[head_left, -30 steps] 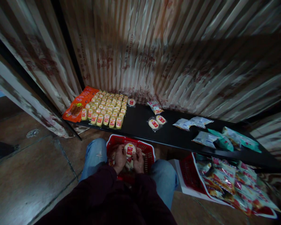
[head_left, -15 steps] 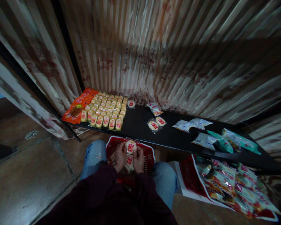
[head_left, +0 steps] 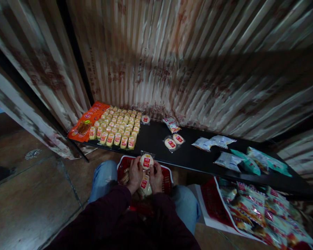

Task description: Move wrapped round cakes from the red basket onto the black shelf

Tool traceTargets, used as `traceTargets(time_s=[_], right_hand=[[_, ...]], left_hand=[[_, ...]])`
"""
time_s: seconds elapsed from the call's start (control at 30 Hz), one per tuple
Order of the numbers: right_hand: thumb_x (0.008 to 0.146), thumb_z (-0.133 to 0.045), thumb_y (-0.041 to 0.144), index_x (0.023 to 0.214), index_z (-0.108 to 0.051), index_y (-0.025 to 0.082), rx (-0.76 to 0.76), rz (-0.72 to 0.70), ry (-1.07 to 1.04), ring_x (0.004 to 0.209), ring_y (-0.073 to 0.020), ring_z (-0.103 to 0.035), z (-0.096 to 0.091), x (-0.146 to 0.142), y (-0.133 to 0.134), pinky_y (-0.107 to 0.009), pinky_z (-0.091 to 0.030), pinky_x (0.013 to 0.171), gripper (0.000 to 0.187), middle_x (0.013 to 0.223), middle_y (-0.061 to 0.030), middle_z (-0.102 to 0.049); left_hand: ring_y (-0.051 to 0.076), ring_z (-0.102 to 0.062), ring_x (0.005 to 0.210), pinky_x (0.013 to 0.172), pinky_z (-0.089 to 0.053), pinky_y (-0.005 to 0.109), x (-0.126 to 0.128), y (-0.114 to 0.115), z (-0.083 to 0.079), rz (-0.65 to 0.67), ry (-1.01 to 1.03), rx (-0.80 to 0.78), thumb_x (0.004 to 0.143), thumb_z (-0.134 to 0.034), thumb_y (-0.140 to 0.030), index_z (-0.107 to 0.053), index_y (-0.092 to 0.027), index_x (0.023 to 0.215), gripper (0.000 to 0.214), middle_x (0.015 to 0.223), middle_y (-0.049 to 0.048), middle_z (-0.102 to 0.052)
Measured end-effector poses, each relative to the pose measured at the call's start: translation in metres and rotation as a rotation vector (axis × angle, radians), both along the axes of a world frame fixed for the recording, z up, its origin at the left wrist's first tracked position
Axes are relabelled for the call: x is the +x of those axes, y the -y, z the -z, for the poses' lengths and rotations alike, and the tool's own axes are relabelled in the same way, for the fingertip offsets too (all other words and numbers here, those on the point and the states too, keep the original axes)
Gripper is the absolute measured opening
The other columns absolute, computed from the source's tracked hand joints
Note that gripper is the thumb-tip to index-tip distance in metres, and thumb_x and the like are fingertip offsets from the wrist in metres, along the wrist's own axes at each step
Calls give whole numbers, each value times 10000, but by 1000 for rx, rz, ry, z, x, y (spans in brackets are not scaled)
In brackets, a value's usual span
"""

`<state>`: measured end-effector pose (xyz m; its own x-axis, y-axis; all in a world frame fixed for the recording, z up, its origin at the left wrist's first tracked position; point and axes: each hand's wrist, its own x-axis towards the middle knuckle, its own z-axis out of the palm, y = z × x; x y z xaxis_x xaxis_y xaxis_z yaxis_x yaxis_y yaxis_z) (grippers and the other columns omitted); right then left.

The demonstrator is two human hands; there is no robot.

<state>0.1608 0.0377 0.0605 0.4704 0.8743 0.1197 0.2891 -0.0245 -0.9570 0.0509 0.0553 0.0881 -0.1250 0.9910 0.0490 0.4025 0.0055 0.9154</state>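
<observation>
Cake [head_left: 146, 161], round and pale in a clear wrapper, sits above the far rim of the red basket [head_left: 168, 173], pinched at its edges between both hands. The left hand [head_left: 135, 173] has its grip closed on the left edge and the right hand [head_left: 155, 177] on the right edge, likely so the red label faces up. A second cake [head_left: 145, 184] lies lower between the palms, over the basket on the person's lap. On the black counter [head_left: 152, 137] beyond, like cakes stand in tight rows [head_left: 118, 126] at far left, labels all turned one way, beside orange packs [head_left: 90, 116]. A loose pair [head_left: 174, 141] lies mid-counter, with white pouches [head_left: 214, 141] to the right. The label writing is too small to read.
</observation>
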Motion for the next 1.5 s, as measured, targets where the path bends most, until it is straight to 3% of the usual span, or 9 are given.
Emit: traceTargets(time_s=[0.17, 0.33, 0.63, 0.93, 1.3, 1.5], right_hand=[[849, -489, 491, 1153, -594, 179, 6, 9, -4, 966, -220, -667, -10, 3, -14, -363, -523, 865, 448, 1113, -117, -703], [842, -487, 494, 1148, -609, 178, -6, 36, -4, 978, -223, -672, -18, 2, -24, -352, -531, 861, 456, 1092, -115, -721], [816, -506, 503, 1195, -602, 152, -42, 11, -44, 1014, -244, -671, -13, 8, -45, -380, -528, 895, 526, 1142, -135, -708], [810, -494, 469, 1139, -643, 172, -8, -2, 41, 1022, -246, -662, -17, 13, -62, -390, -508, 921, 467, 1137, -115, -714], [780, -459, 463, 1112, -656, 168, -41, 20, 125, 1010, -252, -659, -26, 17, -88, -383, -507, 908, 486, 1100, -110, -723], [776, -441, 447, 1103, -658, 176, -53, 51, 151, 979, -252, -668, -22, 22, -104, -384, -508, 890, 477, 1075, -112, -732]], left_hand=[[180, -586, 994, 933, -470, 326, 4, -14, -4, -8, -9, 8, 877, -447, -165, -596, -187, 1028, 214, 1034, 77, -634], [180, -583, 996, 939, -464, 328, 7, -24, -7, -22, -26, 28, 853, -450, -123, -598, -183, 1022, 232, 1040, 80, -623], [194, -587, 1023, 949, -473, 330, 12, -35, -9, -39, -45, 49, 852, -409, -112, -624, -169, 1070, 311, 1072, 100, -616], [203, -575, 1078, 1009, -456, 349, 16, -46, -12, -84, -74, 73, 777, -427, -35, -666, -183, 1072, 408, 1113, 97, -634], [238, -541, 1154, 1063, -424, 396, 19, -69, -15, -49, -149, 73, 733, -440, -1, -663, -152, 1143, 491, 1165, 115, -644], [252, -552, 1152, 1073, -407, 415, 22, -81, -23, -20, -218, 51, 744, -461, -17, -662, -153, 1150, 473, 1175, 118, -663]])
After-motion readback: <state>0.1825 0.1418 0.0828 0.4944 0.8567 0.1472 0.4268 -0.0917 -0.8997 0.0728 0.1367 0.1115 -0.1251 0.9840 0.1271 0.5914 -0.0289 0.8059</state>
